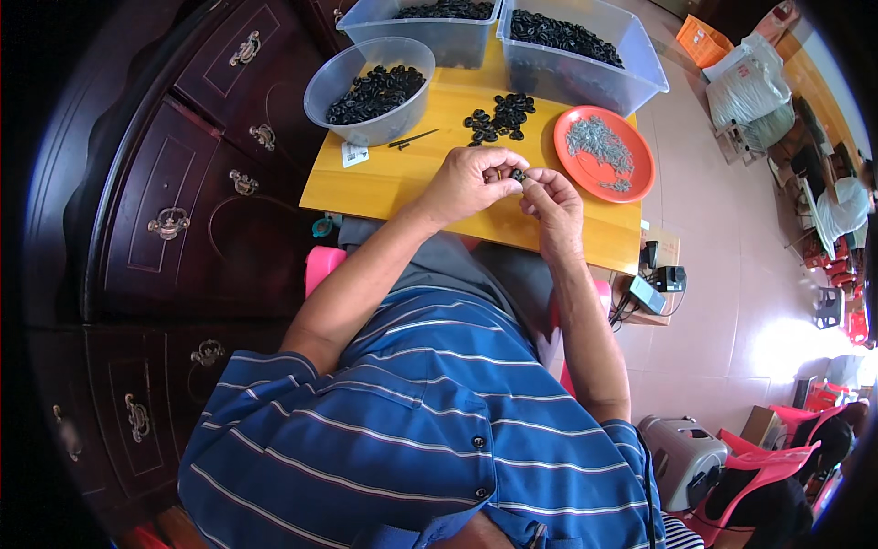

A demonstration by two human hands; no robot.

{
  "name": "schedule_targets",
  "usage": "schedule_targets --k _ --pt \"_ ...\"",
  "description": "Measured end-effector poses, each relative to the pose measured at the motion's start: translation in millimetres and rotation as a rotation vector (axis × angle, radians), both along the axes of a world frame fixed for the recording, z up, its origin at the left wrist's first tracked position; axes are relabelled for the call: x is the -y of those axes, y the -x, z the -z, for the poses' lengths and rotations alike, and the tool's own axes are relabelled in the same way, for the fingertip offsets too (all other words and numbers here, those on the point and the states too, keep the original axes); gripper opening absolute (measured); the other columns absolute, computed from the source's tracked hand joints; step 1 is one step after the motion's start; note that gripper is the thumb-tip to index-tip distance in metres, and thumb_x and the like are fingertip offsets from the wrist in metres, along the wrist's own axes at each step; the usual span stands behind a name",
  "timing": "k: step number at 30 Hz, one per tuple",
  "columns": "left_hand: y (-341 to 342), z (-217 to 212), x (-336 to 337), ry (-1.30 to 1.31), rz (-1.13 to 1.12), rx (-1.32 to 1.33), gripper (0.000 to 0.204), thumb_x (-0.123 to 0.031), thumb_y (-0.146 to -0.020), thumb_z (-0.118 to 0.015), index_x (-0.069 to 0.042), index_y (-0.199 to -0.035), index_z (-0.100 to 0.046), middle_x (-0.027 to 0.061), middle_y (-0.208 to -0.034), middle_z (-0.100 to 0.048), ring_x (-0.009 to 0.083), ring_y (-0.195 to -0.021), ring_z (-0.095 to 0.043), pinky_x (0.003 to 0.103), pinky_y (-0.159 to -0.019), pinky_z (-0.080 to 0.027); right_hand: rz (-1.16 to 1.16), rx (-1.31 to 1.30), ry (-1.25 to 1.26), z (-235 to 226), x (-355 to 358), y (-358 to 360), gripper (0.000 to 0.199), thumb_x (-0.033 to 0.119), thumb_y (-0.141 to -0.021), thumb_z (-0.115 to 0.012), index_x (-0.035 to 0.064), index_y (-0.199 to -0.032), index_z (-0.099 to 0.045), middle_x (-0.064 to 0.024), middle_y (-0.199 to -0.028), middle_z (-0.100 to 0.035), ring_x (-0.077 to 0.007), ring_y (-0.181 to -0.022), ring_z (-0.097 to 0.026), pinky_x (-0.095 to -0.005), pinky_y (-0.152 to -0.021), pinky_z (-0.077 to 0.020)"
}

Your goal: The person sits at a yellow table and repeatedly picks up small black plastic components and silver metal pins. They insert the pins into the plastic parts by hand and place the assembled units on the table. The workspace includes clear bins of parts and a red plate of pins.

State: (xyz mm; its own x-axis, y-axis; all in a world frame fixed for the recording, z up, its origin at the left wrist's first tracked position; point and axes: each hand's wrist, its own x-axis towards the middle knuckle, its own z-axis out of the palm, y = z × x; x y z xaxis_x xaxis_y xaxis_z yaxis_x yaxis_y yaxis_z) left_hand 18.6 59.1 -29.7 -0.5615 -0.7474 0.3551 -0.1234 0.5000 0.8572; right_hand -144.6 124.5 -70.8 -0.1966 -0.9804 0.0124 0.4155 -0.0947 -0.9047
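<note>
Over the near edge of the yellow table [366, 188], my left hand [471, 186] and my right hand [555, 203] meet fingertip to fingertip. Between them they pinch a small black round part [518, 175]; its details are too small to make out. Just beyond my fingers lies a loose pile of similar black parts [508, 113]. To the right sits an orange-red plate [569, 113] holding many small grey pieces [599, 146]. A clear round tub [393, 130] of black parts stands beyond my left hand.
Two clear plastic bins [585, 84] [448, 46] with black parts line the table's far side. A thin dark tool [413, 138] and a white label [354, 155] lie near the tub. Dark wooden drawers [174, 201] rise at left. Cables and a small blue box [647, 295] sit right of the table.
</note>
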Motion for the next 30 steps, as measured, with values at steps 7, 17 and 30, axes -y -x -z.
schedule_targets --k 7,17,30 --pt "-2.4 -4.6 6.6 0.000 0.075 0.053 0.022 -0.004 -0.080 -0.077 -0.004 -0.102 -0.073 -0.0043 -0.070 -0.057 0.0028 -0.062 -0.048 0.020 -0.056 -0.041 -0.055 0.018 -0.065 0.2 -1.4 0.4 0.012 0.015 -0.093 -0.067 0.0048 -0.099 -0.067 0.0013 -0.082 -0.065 -0.0057 -0.069 -0.055 -0.0209 -0.065 -0.0428" --pt "0.6 -21.8 -2.6 0.154 0.001 0.223 0.040 -0.009 -0.074 -0.080 -0.007 -0.111 -0.068 0.0025 -0.079 -0.061 0.0115 -0.065 -0.057 0.028 -0.061 -0.049 -0.122 0.139 -0.161 0.0 -1.9 0.0 0.017 0.023 -0.096 -0.066 0.0062 -0.099 -0.067 0.0005 -0.084 -0.067 -0.0056 -0.075 -0.059 -0.0206 -0.068 -0.0447" --pt "14.0 -9.4 -15.3 0.609 -0.220 0.264 0.027 -0.014 -0.075 -0.073 -0.008 -0.099 -0.066 0.0061 -0.090 -0.064 0.0264 -0.079 -0.067 0.038 -0.067 -0.054 -0.126 0.351 -0.113 11.9 2.1 2.2 0.015 0.019 -0.099 -0.058 0.0060 -0.104 -0.063 -0.0028 -0.096 -0.068 -0.0100 -0.083 -0.065 -0.0253 -0.076 -0.0542"
